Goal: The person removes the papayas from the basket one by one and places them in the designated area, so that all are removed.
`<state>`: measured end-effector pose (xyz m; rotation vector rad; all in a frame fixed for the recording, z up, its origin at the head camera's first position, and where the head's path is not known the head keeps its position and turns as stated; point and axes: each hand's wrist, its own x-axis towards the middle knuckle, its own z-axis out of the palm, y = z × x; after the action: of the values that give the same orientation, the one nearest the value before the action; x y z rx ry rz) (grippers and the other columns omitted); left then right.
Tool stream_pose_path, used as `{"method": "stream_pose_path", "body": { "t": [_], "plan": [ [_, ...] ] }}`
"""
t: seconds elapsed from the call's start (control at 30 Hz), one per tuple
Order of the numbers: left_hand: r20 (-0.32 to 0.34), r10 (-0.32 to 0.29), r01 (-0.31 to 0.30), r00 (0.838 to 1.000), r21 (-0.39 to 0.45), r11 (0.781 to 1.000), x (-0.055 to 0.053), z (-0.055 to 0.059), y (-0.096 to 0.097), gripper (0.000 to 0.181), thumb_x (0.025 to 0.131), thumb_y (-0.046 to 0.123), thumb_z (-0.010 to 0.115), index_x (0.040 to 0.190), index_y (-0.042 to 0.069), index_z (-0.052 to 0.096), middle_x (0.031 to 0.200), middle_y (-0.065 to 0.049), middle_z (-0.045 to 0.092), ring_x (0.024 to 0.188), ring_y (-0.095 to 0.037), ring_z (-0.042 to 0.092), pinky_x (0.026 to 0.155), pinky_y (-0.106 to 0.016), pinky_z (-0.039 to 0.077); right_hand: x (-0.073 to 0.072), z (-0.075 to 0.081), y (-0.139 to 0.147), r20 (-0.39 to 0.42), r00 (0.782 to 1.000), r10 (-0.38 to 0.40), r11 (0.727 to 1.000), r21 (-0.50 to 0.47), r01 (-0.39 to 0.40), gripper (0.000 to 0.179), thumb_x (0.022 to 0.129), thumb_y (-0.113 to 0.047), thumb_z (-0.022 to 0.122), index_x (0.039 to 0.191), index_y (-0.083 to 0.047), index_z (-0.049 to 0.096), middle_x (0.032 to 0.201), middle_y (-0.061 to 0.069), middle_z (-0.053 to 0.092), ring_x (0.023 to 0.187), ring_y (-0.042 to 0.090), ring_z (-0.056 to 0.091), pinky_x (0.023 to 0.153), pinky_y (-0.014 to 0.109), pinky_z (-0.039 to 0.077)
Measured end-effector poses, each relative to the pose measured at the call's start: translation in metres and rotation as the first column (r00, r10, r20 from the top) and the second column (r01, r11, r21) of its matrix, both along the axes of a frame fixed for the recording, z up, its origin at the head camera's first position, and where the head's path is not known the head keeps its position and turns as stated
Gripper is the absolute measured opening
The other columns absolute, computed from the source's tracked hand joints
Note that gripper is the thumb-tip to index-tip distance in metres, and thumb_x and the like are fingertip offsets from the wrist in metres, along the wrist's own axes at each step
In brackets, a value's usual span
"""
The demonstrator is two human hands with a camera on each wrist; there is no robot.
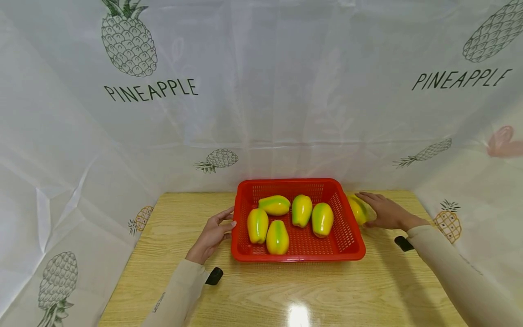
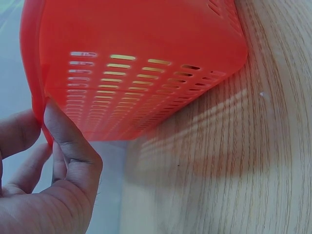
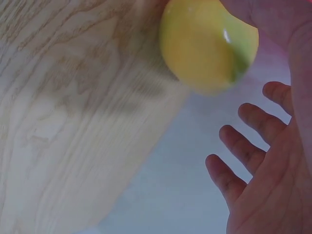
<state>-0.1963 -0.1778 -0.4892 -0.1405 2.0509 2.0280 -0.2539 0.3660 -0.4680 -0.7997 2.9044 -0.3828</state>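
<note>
A red plastic basket [image 1: 294, 258] with slotted walls stands on the table, and several glossy yellow-green papayas [image 1: 277, 237] lie inside it. At its left side my left hand [image 1: 210, 236] pinches the rim between thumb and fingers; the left wrist view shows the thumb [image 2: 73, 139] on the outer wall. Just outside the basket's right wall is another papaya [image 1: 357, 209], partly hidden by the basket and my right hand [image 1: 386, 212]. That hand reaches beside the fruit with its fingers spread; in the right wrist view the papaya [image 3: 207, 46] shows by the thumb side.
A light wooden table [image 1: 327, 295] bears the basket. White sheeting [image 1: 286, 91] printed with pineapples hangs behind and along both sides, close to the table's edges. A dark wrist device [image 1: 214, 276] sits by the left sleeve, another [image 1: 403, 244] by the right.
</note>
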Motion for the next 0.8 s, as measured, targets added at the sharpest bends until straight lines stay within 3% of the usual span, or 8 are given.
{"method": "stream_pose_path", "body": {
  "t": [0.17, 0.43, 0.63, 0.8],
  "plan": [
    [-0.003, -0.007, 0.007, 1.000, 0.010, 1.000, 0.001, 0.001, 0.001, 0.056, 0.106, 0.000, 0.059, 0.160, 0.008, 0.047, 0.137, -0.018, 0.048, 0.083, -0.013, 0.056, 0.072, -0.028, 0.055, 0.000, 0.013, -0.005, -0.048, 0.998, 0.033, 0.999, 0.013, -0.033, 0.097, 0.081, -0.030, 0.093, 0.154, 0.009, 0.042, 0.155, 0.035, 0.042, 0.133, 0.062, 0.045, 0.103, 0.077, 0.041],
    [0.004, 0.004, -0.004, 1.000, 0.002, 1.000, 0.001, 0.001, 0.000, 0.056, 0.106, 0.001, 0.059, 0.160, 0.010, 0.048, 0.138, -0.018, 0.048, 0.081, -0.012, 0.055, 0.071, -0.027, 0.054, 0.007, 0.051, -0.031, -0.170, 0.983, 0.072, 0.997, 0.013, -0.071, 0.087, 0.088, -0.024, 0.088, 0.155, 0.007, 0.042, 0.155, 0.032, 0.043, 0.134, 0.058, 0.045, 0.104, 0.076, 0.041],
    [0.003, 0.002, -0.002, 1.000, 0.003, 1.000, 0.002, 0.001, 0.001, 0.057, 0.106, 0.000, 0.058, 0.161, 0.009, 0.046, 0.138, -0.018, 0.048, 0.082, -0.013, 0.057, 0.072, -0.027, 0.054, 0.016, 0.072, -0.060, -0.160, 0.983, 0.089, 0.996, 0.047, -0.082, 0.085, 0.091, -0.027, 0.085, 0.158, 0.003, 0.041, 0.160, 0.028, 0.041, 0.142, 0.054, 0.041, 0.110, 0.074, 0.037],
    [0.006, 0.005, -0.005, 1.000, -0.003, 1.000, 0.002, 0.001, 0.002, 0.057, 0.106, -0.001, 0.058, 0.161, 0.011, 0.047, 0.137, -0.016, 0.049, 0.083, -0.015, 0.057, 0.073, -0.028, 0.054, 0.021, 0.077, -0.083, -0.148, 0.982, 0.118, 0.992, 0.070, -0.108, 0.085, 0.093, -0.029, 0.084, 0.160, 0.000, 0.040, 0.161, 0.025, 0.041, 0.144, 0.052, 0.040, 0.112, 0.074, 0.035]
  ]
}}
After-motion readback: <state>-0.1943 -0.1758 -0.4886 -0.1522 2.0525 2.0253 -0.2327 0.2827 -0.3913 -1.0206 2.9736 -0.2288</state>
